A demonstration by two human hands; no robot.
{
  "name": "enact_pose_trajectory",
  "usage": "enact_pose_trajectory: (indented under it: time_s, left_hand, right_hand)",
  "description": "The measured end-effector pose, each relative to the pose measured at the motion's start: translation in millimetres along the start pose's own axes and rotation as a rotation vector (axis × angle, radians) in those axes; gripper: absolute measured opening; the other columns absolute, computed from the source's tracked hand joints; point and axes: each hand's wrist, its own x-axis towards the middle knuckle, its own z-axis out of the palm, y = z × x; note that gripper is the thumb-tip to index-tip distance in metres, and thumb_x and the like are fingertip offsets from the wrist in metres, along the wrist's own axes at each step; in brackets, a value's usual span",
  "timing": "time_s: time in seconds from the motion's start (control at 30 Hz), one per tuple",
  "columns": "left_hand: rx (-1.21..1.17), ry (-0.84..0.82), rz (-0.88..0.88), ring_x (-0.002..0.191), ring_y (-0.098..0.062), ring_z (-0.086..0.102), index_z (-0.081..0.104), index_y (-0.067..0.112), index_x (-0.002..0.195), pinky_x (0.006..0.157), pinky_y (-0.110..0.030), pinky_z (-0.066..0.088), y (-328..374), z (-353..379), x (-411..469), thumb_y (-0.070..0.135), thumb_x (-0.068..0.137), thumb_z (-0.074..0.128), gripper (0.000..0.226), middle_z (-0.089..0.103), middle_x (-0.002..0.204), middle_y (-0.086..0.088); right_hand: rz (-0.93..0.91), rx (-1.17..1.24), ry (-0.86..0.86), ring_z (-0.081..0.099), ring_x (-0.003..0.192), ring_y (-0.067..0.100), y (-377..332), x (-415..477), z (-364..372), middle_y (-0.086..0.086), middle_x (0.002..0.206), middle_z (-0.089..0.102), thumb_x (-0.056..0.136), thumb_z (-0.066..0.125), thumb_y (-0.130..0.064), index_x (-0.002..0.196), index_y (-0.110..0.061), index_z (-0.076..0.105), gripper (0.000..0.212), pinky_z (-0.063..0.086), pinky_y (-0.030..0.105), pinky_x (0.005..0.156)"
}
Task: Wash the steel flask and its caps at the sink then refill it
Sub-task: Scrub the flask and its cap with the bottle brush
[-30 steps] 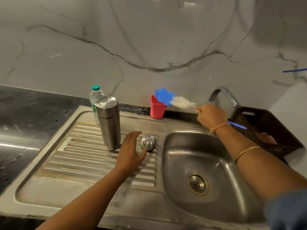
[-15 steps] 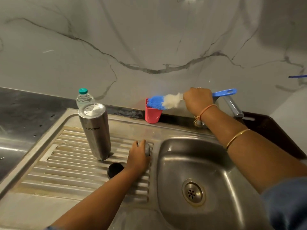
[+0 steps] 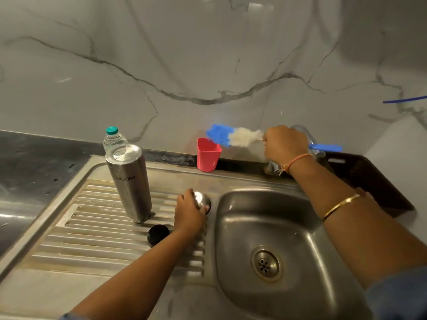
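Left hand (image 3: 189, 215) is curled over the steel cap (image 3: 202, 199), gripping it on the drainboard (image 3: 92, 227) right at the basin (image 3: 240, 227) edge. Right hand (image 3: 285, 144) is fisted round the brush (image 3: 231, 138) handle, up at 1 o'clock in front of the tap (image 3: 300, 130). Bristles point toward 9, just above the red cup (image 3: 208, 155). Hands well apart.

Flask (image 3: 129, 183) stands on the ribs at 9 o'clock of the steel cap. Its lettering is upside down, so I read it as mouth-down. Black cap (image 3: 158, 234) lies at 7 o'clock of the left hand, just beside the forearm.

Risks:
- Steel cap is a smooth dome. If the grip slips, it drops into the basin.
- Left forearm runs just past the black cap and near the flask. A sideways sweep could flick the cap away or topple the flask, which is tall and sits on ribs.
- Swinging the brush down could clip the red cup and tip it.
- Tap is mostly hidden behind the right hand. No stream visible.

Containers:
- Flask: inside not visible.
- Red cup: open, visible inside looks empty.
- Bottle (image 3: 113, 138) at 11 o'clock of the flask: clear, teal cap on, level unreadable.
- Basin: no standing water, drain (image 3: 266, 264) unplugged.
- Dark basket (image 3: 369, 181) at 3 o'clock: contents can't be made out.
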Motion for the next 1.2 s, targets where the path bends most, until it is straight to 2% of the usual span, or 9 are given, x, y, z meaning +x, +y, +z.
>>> enact_pose_trajectory:
  time_s: [0.13,0.2,0.3,0.43,0.63,0.8,0.93,1.1,1.2]
  left_hand:
    - [-0.463,-0.114,-0.289,0.093,-0.023,0.062,0.058,0.002,0.109,0.081,-0.034,0.050,5,-4,3,0.039,0.077,0.073,0.051,0.064,0.110,-0.015]
    - [-0.832,-0.213,-0.428,0.084,-0.020,0.062,0.062,0.004,0.094,0.081,-0.031,0.049,12,-8,0,0.027,0.089,0.064,0.024,0.066,0.095,-0.016]
    - [-1.182,-0.272,-0.529,0.091,-0.020,0.058,0.058,0.009,0.092,0.099,-0.034,0.042,25,-14,-4,0.021,0.096,0.055,0.014,0.061,0.091,-0.011]
    - [-1.379,-0.258,-0.593,0.094,-0.023,0.058,0.058,0.008,0.098,0.083,-0.031,0.050,39,-14,1,0.033,0.093,0.057,0.026,0.059,0.100,-0.013]
    - [-1.535,-0.226,-0.584,0.095,-0.021,0.058,0.055,0.009,0.116,0.080,-0.028,0.053,72,-2,7,0.043,0.092,0.057,0.042,0.054,0.113,-0.014]
    - [-1.587,-0.177,-0.554,0.115,-0.020,0.055,0.057,0.009,0.102,0.094,-0.029,0.049,98,4,9,0.046,0.090,0.058,0.038,0.052,0.124,-0.011]
    - [-1.589,-0.160,-0.504,0.105,-0.018,0.058,0.059,0.011,0.096,0.082,-0.030,0.055,113,5,6,0.042,0.086,0.067,0.034,0.054,0.112,-0.009]
    - [-1.536,-0.159,-0.453,0.094,-0.017,0.060,0.055,0.014,0.106,0.074,-0.028,0.054,123,10,-1,0.036,0.082,0.071,0.036,0.055,0.102,-0.006]
    - [-1.445,-0.127,-0.435,0.105,-0.018,0.058,0.055,0.014,0.110,0.088,-0.029,0.052,124,15,-1,0.032,0.080,0.073,0.039,0.058,0.108,-0.007]
  right_hand:
    - [0.099,0.271,-0.040,0.059,0.072,0.026,8,-21,12,0.008,0.080,0.063,0.092,0.048,-0.015,0.092,-0.008,0.064,0.017,0.049,0.033,0.065]
    - [0.179,0.454,-0.063,0.055,0.072,0.024,13,-35,21,0.007,0.080,0.060,0.093,0.047,-0.018,0.089,-0.009,0.063,0.019,0.043,0.029,0.064]
    - [0.238,0.720,-0.095,0.055,0.074,0.024,19,-66,41,0.010,0.081,0.061,0.094,0.048,-0.019,0.078,-0.012,0.061,0.022,0.042,0.027,0.066]
    - [0.303,0.862,-0.057,0.055,0.074,0.020,21,-114,64,0.004,0.078,0.060,0.095,0.050,-0.019,0.085,-0.012,0.066,0.020,0.038,0.026,0.060]
    - [0.321,0.877,0.043,0.057,0.060,0.016,38,-167,87,-0.005,0.064,0.059,0.094,0.048,-0.022,0.079,-0.019,0.060,0.019,0.049,0.038,0.059]
    - [0.162,0.772,0.119,0.049,0.053,0.012,61,-190,93,-0.007,0.057,0.049,0.094,0.049,-0.021,0.073,-0.019,0.052,0.021,0.037,0.027,0.050]
    - [0.054,0.612,0.144,0.041,0.049,0.011,77,-188,90,-0.009,0.055,0.041,0.092,0.046,-0.023,0.068,-0.024,0.044,0.024,0.027,0.020,0.046]
    - [-0.076,0.314,0.313,0.047,0.041,0.012,99,-176,79,-0.003,0.055,0.053,0.082,0.042,-0.026,0.072,-0.022,0.060,0.020,0.021,0.016,0.039]
    - [-0.152,0.163,0.304,0.043,0.036,0.013,106,-169,74,-0.003,0.052,0.050,0.075,0.055,-0.020,0.072,-0.021,0.061,0.007,0.020,0.019,0.035]
